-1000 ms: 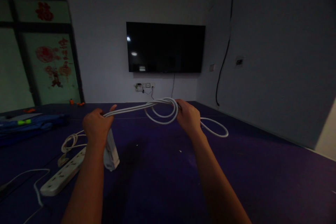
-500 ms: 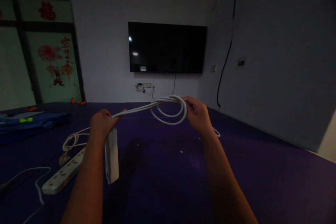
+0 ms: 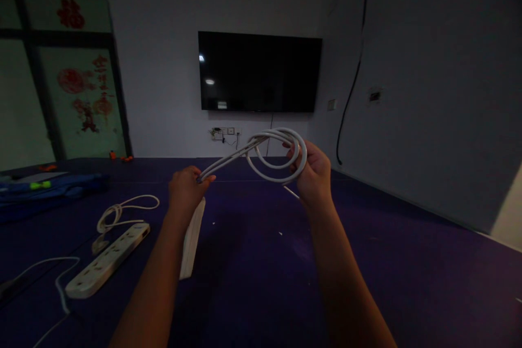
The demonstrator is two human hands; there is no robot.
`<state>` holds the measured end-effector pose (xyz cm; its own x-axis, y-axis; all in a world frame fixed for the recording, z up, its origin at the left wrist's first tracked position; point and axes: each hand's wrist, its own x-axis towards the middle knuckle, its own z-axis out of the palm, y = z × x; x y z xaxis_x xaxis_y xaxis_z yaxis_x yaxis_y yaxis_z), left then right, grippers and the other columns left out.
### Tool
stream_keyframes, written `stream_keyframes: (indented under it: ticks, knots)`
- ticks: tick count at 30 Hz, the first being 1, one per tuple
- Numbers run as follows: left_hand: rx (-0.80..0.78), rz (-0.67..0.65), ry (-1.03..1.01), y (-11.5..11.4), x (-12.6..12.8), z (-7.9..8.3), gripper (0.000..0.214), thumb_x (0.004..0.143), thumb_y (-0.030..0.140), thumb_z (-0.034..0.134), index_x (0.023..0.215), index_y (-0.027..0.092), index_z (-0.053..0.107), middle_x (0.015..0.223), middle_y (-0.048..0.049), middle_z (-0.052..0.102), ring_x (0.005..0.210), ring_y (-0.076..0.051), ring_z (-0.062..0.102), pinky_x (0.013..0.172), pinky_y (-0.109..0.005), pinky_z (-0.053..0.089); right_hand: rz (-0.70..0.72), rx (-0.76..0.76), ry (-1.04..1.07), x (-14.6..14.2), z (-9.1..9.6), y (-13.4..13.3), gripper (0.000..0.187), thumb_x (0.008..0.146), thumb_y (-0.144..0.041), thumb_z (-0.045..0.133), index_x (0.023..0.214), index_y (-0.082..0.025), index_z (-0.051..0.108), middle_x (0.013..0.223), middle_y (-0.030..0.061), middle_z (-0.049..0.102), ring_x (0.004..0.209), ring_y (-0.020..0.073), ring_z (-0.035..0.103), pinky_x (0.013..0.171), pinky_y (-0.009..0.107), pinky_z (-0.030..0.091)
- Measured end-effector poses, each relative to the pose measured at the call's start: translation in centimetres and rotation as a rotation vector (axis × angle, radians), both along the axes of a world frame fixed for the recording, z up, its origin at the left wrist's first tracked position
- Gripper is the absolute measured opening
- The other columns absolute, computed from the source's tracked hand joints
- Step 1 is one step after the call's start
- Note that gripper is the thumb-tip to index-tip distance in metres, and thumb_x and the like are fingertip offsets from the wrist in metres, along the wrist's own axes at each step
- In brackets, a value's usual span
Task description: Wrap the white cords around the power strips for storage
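A white power cord (image 3: 232,157) is stretched between my two hands in the air, looped into rings at its right part. My left hand (image 3: 187,187) is closed on the doubled strands at the left. Below that hand hangs a white power strip (image 3: 191,242), seen edge-on and partly hidden by my forearm. My right hand (image 3: 312,171) is closed on the looped part, its fingers partly behind the rings. A short piece of cord sticks out below the rings, by my right wrist.
On the purple floor (image 3: 261,293) at the left lies another white power strip (image 3: 108,261) with its coiled cord (image 3: 118,212). A thin white cable (image 3: 61,288) runs nearby. Blue cloth (image 3: 73,187) lies farther back. A television (image 3: 261,73) hangs on the wall.
My left hand has moved right and the hanging strip has come with it. The rings have risen slightly and shifted right, and the hands are closer together.
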<state>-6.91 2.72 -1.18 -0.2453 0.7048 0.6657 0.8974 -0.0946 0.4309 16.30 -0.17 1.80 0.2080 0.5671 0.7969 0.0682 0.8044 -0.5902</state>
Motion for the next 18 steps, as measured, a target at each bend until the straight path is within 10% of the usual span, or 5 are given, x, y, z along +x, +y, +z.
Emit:
stream_keyframes:
  ticks: [5, 10, 13, 18]
  knots:
    - [0.012, 0.035, -0.135, -2.1, 4.1, 0.3, 0.031, 0.075, 0.048, 0.059, 0.071, 0.016, 0.061, 0.077, -0.0127, 0.064, 0.08, -0.03, 0.06, 0.063, -0.034, 0.04, -0.035, 0.051, -0.034, 0.0, -0.2, 0.3, 0.022, 0.083, -0.032, 0.048, 0.093, -0.02, 0.063, 0.057, -0.0026, 0.043, 0.045, 0.0084, 0.036, 0.043, 0.021, 0.03]
    - [-0.23, -0.767, -1.102, -2.2, 7.1, 0.4, 0.038, 0.088, 0.044, 0.041, 0.089, 0.011, 0.059, 0.089, -0.0151, 0.065, 0.077, -0.021, 0.063, 0.067, -0.031, 0.047, -0.008, 0.024, -0.2, -0.1, -0.4, 0.4, 0.026, 0.086, -0.033, 0.044, 0.092, -0.019, 0.064, 0.063, -0.0002, 0.052, 0.054, 0.0101, 0.046, 0.048, 0.022, 0.036]
    - [-0.407, -1.036, -1.664, -1.8, 7.7, 0.3, 0.038, 0.091, 0.039, 0.038, 0.107, 0.008, 0.052, 0.1, -0.0192, 0.062, 0.087, -0.021, 0.064, 0.073, -0.03, 0.051, 0.07, 0.043, -0.354, -0.2, -0.5, 0.3, 0.027, 0.084, -0.035, 0.048, 0.086, -0.017, 0.066, 0.068, 0.0016, 0.059, 0.063, 0.0118, 0.052, 0.054, 0.023, 0.04]
    - [-0.395, -0.938, -2.016, -0.5, 7.3, -0.1, 0.027, 0.092, 0.02, 0.032, 0.107, 0.01, 0.051, 0.09, -0.013, 0.062, 0.068, -0.016, 0.065, 0.059, -0.026, 0.055, 0.285, -0.036, -0.72, -0.6, -1.0, -0.1, 0.022, 0.082, -0.032, 0.054, 0.082, -0.016, 0.069, 0.069, 0.0001, 0.062, 0.063, 0.0104, 0.053, 0.057, 0.022, 0.04]
